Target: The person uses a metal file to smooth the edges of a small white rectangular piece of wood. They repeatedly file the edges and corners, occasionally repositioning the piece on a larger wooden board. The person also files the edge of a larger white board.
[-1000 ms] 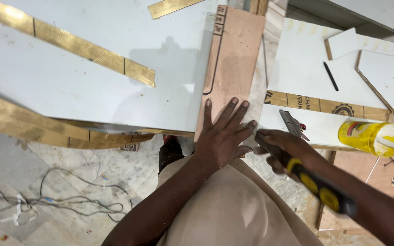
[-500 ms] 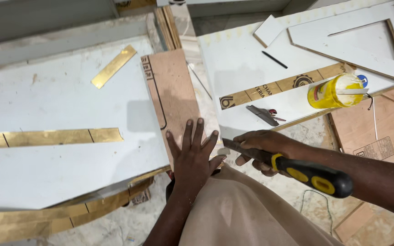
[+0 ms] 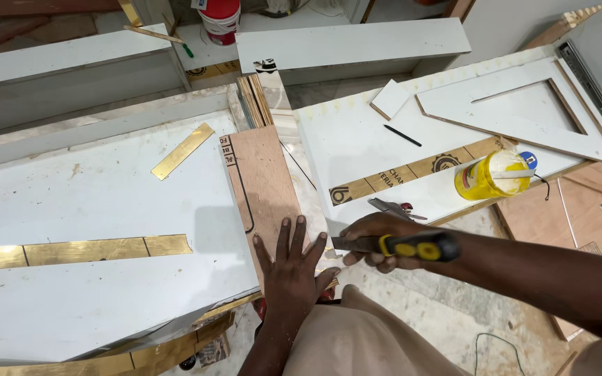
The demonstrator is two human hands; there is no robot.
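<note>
My left hand (image 3: 292,268) lies flat with fingers spread on the near end of a brown plywood board (image 3: 263,177). Beside it, my right hand (image 3: 374,240) grips a tool with a yellow and black handle (image 3: 416,247); its metal blade points left toward the board's near corner. The board rests against a large white panel (image 3: 99,202) that carries a gold strip (image 3: 78,249). A short gold strip (image 3: 182,150) lies loose on the panel's far side.
A yellow glue container (image 3: 489,174) stands on a second white panel (image 3: 357,150) at right, near a black pen (image 3: 403,135), pliers (image 3: 388,207) and a triangular white cut-out frame (image 3: 524,111). A red and white bucket (image 3: 220,17) stands at the back. White boards lean behind.
The view has swung so the panels appear lower and more level. My left hand stays flat on the board; my right hand with the tool has shifted closer to its corner.
</note>
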